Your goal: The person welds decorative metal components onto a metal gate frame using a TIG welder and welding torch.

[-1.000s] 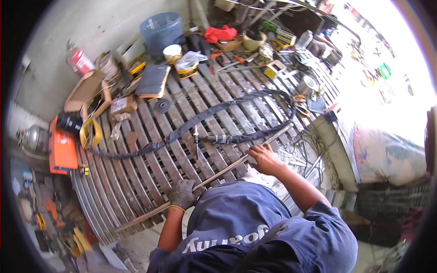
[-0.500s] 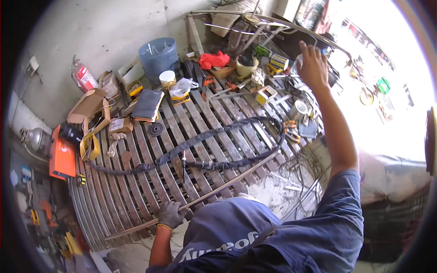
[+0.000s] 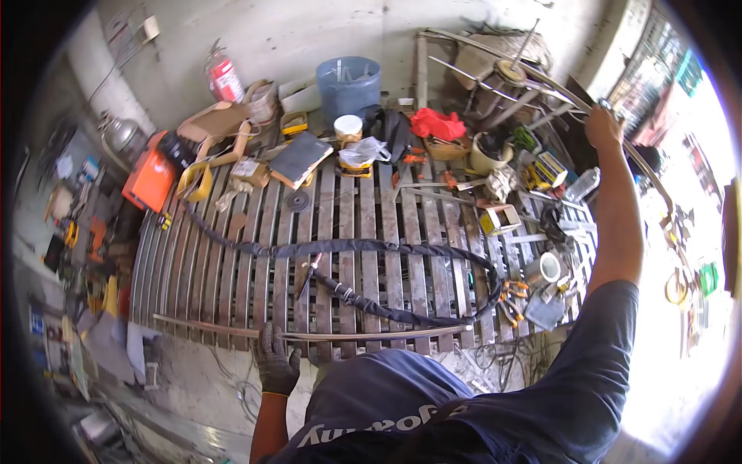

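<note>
My left hand [image 3: 277, 362], in a dark grey glove, lies across the long thin metal bars [image 3: 379, 336] along the bench's front edge. Its fingers reach over them and the thumb stands apart. Stretched out to the upper right, my bare right hand [image 3: 604, 127] is closed around a long curved metal strip [image 3: 648, 169] that runs over a spoked metal stand [image 3: 508, 73]. Between the hands, a black-sleeved cable [image 3: 371, 245] loops across the slatted metal bench [image 3: 344, 213]; its torch-like end [image 3: 308, 272] rests on the slats.
An orange machine [image 3: 151, 174] stands at the left, near a fire extinguisher [image 3: 224, 77]. A blue bucket [image 3: 349, 89], a dark book [image 3: 301, 159] and boxes crowd the back. Orange-handled pliers [image 3: 510, 298] and a metal cup [image 3: 547, 267] lie to the right. Cables trail on the floor.
The view has swung round to the right. My right hand, earlier raised with its fingers apart, has closed on the curved strip. My left hand remains at the bars.
</note>
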`<state>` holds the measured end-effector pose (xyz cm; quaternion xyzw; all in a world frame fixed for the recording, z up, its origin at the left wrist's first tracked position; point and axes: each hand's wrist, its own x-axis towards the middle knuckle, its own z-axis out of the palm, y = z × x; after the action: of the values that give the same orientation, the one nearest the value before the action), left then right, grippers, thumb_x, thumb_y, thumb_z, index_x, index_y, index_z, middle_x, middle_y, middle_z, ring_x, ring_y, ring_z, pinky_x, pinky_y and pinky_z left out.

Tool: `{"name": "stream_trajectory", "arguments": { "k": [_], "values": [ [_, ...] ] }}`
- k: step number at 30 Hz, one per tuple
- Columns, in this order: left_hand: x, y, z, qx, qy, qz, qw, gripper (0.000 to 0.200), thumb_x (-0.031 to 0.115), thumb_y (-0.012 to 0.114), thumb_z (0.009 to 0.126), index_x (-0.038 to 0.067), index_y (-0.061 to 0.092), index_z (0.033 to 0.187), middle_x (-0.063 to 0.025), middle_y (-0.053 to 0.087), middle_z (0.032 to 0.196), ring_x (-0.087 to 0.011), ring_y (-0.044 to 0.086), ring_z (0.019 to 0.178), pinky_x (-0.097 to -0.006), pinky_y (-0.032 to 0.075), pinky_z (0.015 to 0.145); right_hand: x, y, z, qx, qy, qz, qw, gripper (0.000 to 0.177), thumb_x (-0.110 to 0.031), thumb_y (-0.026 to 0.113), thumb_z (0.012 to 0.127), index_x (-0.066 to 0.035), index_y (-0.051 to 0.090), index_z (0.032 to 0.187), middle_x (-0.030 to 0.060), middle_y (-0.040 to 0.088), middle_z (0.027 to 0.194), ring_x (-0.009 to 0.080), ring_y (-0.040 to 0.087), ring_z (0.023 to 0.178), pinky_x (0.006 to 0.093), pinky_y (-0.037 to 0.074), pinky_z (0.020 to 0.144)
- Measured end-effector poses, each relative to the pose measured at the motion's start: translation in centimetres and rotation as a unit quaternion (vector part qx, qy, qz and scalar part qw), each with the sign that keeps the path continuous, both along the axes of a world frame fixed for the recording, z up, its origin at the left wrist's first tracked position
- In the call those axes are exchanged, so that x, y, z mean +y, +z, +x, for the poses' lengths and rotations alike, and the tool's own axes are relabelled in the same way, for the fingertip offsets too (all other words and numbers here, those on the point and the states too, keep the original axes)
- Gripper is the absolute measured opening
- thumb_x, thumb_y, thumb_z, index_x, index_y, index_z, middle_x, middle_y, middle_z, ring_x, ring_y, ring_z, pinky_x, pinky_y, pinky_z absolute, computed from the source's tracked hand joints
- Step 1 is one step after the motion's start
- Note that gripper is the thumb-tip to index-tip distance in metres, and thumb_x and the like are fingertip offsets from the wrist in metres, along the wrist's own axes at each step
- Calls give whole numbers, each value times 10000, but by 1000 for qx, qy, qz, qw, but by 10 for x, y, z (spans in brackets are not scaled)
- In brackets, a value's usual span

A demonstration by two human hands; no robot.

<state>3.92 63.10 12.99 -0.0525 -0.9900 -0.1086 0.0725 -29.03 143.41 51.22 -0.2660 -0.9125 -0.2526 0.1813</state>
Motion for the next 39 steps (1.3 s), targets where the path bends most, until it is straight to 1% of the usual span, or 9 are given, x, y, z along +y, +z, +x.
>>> {"name": "stream_trajectory", "arguments": {
  "k": [3, 8, 12, 16, 27, 29, 32, 37, 39],
  "values": [
    [4, 0, 28, -7, 38, 11, 999, 907, 368, 779, 959, -6, 382, 1684, -258, 390, 1726, -479, 339, 1606, -631, 236, 1326, 34, -12, -24, 34, 17, -76, 996, 437, -446, 652, 1091, -78, 709, 1320, 190, 758, 1366, 398, 713, 1312, 645, 512, 1125],
    [6, -3, 59, 15, 123, 20, 992, 993, 302, 809, 929, -2, 297, 1723, -281, 354, 1745, -491, 328, 1610, -610, 245, 1323, 63, -21, -34, 85, 44, -62, 993, 489, -484, 628, 1101, -14, 736, 1182, 249, 811, 1107, 430, 791, 1104, 566, 625, 950],
    [-1, -8, 65, 56, 132, 3, 990, 967, 302, 780, 948, -11, 293, 1723, -300, 325, 1755, -488, 327, 1610, -598, 261, 1313, 65, -19, -26, 115, 87, 80, 986, 464, -484, 590, 1124, -42, 711, 1052, 197, 808, 974, 359, 825, 924, 475, 672, 764],
    [4, 15, 54, 34, 138, 21, 990, 959, 300, 777, 946, -7, 300, 1720, -300, 334, 1749, -479, 328, 1611, -597, 252, 1317, 87, -1, -2, 116, 83, 198, 970, 441, -493, 549, 1138, -84, 674, 1029, 121, 780, 962, 294, 820, 882, 455, 673, 747],
    [25, 54, 4, 111, 66, -12, 992, 889, 295, 763, 954, -4, 361, 1688, -254, 349, 1753, -457, 338, 1611, -597, 281, 1319, 80, 85, 124, 248, -9, 31, 968, 412, -449, 554, 1125, -70, 660, 1246, 211, 746, 1240, 460, 706, 1225, 606, 549, 1016],
    [35, 70, -5, 128, 53, 2, 990, 849, 296, 773, 957, -8, 404, 1658, -244, 390, 1711, -479, 391, 1557, -606, 313, 1298, 171, 85, 131, 271, 117, 81, 952, 465, -471, 548, 1122, -89, 680, 1354, 192, 750, 1334, 459, 688, 1276, 591, 540, 1039],
    [45, 77, -22, 170, 37, -2, 985, 869, 328, 791, 963, -6, 399, 1663, -237, 407, 1696, -488, 425, 1525, -600, 348, 1280, 199, 99, 149, 265, 80, 89, 957, 613, -587, 473, 1113, -101, 651, 1442, 190, 722, 1408, 457, 683, 1303, 566, 547, 1058],
    [82, 108, -66, 259, 24, 141, 955, 862, 353, 740, 1023, -43, 344, 1679, -307, 428, 1649, -499, 460, 1510, -589, 385, 1267, 157, 95, 193, 259, 5, 61, 964, 861, -781, 348, 1098, -120, 604, 1588, 188, 677, 1532, 454, 673, 1349, 525, 560, 1089],
    [104, 133, -88, 238, -19, 362, 901, 896, 384, 734, 1052, -69, 298, 1690, -327, 409, 1667, -488, 492, 1505, -558, 442, 1240, 105, 75, 217, 255, 79, 35, 963, 676, -612, 489, 1128, -115, 637, 1560, 199, 693, 1501, 433, 694, 1328, 496, 582, 1057]
  ]
}}
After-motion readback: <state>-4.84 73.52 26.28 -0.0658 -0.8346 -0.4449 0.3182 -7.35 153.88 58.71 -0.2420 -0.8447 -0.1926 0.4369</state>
